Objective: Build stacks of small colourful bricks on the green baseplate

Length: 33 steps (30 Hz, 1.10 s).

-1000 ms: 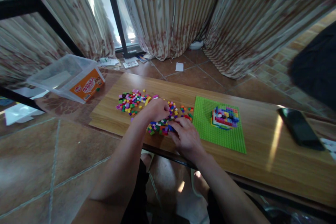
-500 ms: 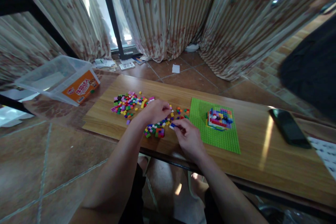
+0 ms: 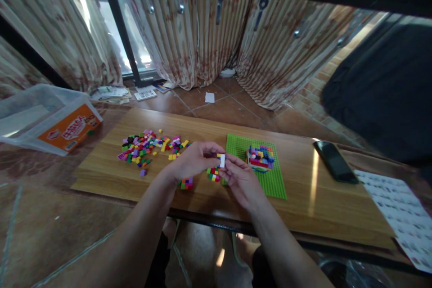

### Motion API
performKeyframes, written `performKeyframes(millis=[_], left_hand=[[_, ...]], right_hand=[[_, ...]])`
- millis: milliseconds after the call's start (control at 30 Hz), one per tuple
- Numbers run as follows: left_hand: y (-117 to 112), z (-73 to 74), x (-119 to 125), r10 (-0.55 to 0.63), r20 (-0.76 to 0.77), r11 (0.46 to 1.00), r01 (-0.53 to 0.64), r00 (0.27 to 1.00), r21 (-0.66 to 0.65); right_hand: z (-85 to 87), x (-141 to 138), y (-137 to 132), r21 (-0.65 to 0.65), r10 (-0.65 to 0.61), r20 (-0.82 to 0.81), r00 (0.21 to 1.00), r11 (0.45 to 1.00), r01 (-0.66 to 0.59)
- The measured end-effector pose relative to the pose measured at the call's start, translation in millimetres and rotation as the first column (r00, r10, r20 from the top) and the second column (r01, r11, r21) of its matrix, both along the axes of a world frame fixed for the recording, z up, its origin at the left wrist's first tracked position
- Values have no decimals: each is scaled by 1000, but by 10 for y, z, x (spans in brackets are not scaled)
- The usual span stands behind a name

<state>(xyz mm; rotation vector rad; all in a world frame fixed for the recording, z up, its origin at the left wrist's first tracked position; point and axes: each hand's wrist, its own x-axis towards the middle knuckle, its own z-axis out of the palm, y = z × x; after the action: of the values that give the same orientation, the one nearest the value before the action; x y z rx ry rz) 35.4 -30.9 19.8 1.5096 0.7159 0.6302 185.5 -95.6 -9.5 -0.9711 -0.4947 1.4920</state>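
My left hand (image 3: 194,160) and my right hand (image 3: 242,182) meet above the wooden board, fingertips pinched on a small white toy brick (image 3: 222,160). A bit of blue and yellow shows at its left edge; whether that is joined to it I cannot tell. Just right of my hands lies a green baseplate (image 3: 275,182), carrying a multicoloured brick build (image 3: 259,158). Loose bricks (image 3: 141,146) in many colours spread to the left. Under my hands are a small brick cluster (image 3: 213,174) and a few joined bricks (image 3: 186,183), partly covered by my fingers.
A clear plastic bin with an orange label (image 3: 70,128) stands at the far left. On the right lie a black phone (image 3: 335,161) and a printed sheet (image 3: 398,211). Patterned curtains (image 3: 202,40) hang behind the board (image 3: 297,216).
My hands have come together on the white brick, which my right hand held in a pinch before. My left hand has left the loose bricks. The view has shifted right and tilted up.
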Motion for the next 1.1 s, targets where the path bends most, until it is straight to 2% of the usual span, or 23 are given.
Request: performKeyframes(millis=[167, 367, 567, 700, 800, 900, 1033, 1100], left_hand=[[-12, -47, 78, 82, -30, 996, -81, 996, 35], [-43, -33, 134, 96, -59, 994, -93, 994, 52], [-81, -24, 194, 165, -30, 986, -165, 986, -2], [-69, -15, 195, 241, -53, 970, -242, 969, -20], [-55, -12, 185, 243, -89, 969, -246, 966, -26], [-63, -18, 198, 245, -73, 958, -253, 967, -133], [-91, -29, 234, 328, 5, 874, -302, 945, -382], [-99, -36, 247, 349, 40, 846, -297, 936, -444]], right_hand=[[-4, 8, 9, 96, -77, 286, 955, 994, 51], [18, 24, 14, 127, -74, 425, 902, 992, 21], [-9, 14, 31, 127, -135, 355, 925, 987, 95], [-14, 10, 37, 65, -128, 259, 957, 991, 115], [-30, 7, 62, 24, -108, 235, 966, 994, 106], [-55, 6, 90, 25, -85, 219, 972, 996, 82], [-71, 25, 92, 80, -107, 275, 956, 993, 88], [-73, 39, 83, 114, -119, 348, 930, 990, 84]])
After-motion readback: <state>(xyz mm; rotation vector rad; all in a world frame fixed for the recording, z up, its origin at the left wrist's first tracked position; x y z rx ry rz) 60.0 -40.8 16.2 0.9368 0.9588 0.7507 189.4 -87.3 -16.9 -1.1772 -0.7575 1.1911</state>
